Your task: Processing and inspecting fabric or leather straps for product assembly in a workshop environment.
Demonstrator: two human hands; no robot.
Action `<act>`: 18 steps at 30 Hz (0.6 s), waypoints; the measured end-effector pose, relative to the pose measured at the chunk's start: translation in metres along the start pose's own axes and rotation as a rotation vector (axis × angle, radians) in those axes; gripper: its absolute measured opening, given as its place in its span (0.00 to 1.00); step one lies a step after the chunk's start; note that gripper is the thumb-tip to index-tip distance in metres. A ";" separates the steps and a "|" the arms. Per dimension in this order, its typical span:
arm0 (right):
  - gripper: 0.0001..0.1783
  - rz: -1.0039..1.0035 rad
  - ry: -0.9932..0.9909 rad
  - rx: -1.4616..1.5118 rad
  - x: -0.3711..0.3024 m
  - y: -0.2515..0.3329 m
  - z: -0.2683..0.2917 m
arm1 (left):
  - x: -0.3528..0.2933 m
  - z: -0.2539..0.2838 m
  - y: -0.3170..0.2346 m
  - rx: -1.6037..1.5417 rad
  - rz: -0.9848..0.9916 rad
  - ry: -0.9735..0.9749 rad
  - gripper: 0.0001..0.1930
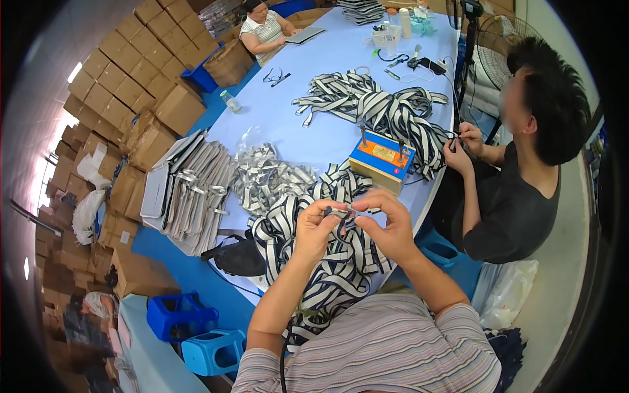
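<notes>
Left hand (316, 226) and right hand (386, 223) | fingers pinched on small metal buckle (341, 211) | black-and-white striped fabric strap (341, 262) raised over pale blue counter (295, 124) for close threading.

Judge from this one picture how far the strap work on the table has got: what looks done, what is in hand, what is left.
Looks done: grey bags lie stacked at the table's left edge. In hand: the left hand and right hand pinch a small metal fitting on a striped strap. Probably left: a large heap of striped straps lies mid-table and a pile of small clear packets beside the bags.
</notes>
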State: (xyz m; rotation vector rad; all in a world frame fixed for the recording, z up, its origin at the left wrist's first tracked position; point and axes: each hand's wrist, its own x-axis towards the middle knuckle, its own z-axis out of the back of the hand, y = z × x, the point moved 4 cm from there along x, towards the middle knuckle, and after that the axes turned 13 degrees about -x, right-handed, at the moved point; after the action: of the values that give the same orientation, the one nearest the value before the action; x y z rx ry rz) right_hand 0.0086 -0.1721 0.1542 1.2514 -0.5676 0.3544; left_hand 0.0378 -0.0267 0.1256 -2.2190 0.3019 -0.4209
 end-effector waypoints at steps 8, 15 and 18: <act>0.07 0.126 -0.016 -0.159 0.001 0.011 0.003 | -0.001 0.002 0.003 -0.056 0.044 0.041 0.09; 0.08 0.091 0.001 -0.141 -0.001 0.006 0.003 | -0.001 0.000 -0.001 0.031 -0.009 0.088 0.10; 0.08 0.117 -0.022 -0.146 -0.001 0.004 0.004 | 0.000 -0.002 -0.004 0.086 -0.026 0.079 0.11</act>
State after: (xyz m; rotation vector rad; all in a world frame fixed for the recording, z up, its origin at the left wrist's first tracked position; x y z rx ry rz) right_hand 0.0051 -0.1747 0.1573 1.0851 -0.6756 0.3909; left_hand 0.0370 -0.0258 0.1301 -2.1280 0.2923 -0.5269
